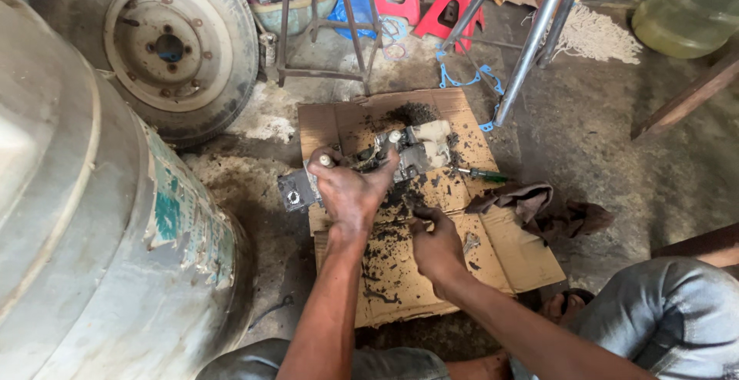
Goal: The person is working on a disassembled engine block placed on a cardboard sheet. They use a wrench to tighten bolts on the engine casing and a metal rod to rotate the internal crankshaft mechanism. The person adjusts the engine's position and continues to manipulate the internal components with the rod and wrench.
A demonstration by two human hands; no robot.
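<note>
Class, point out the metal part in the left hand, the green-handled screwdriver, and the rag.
metal part (412,153), head view, pale housing.
green-handled screwdriver (485,175), head view, handle.
rag (539,209), head view, folded middle.

Both arms are bare all the way up, no sleeves, no watch or wristband anywhere that I can see. The left hand (350,191) and right hand (437,243) are bare too, no gloves, and both are smeared with dark greasy grime, thickest on the fingers and knuckles. The forearms look lean with some dirt streaks on them. Lower down there are worn blue-grey denim jeans (677,314), faded and a bit stained, creased at the knee. Near the right leg a bit of dark sandal (568,303) shows, too shadowed to tell more.
</note>
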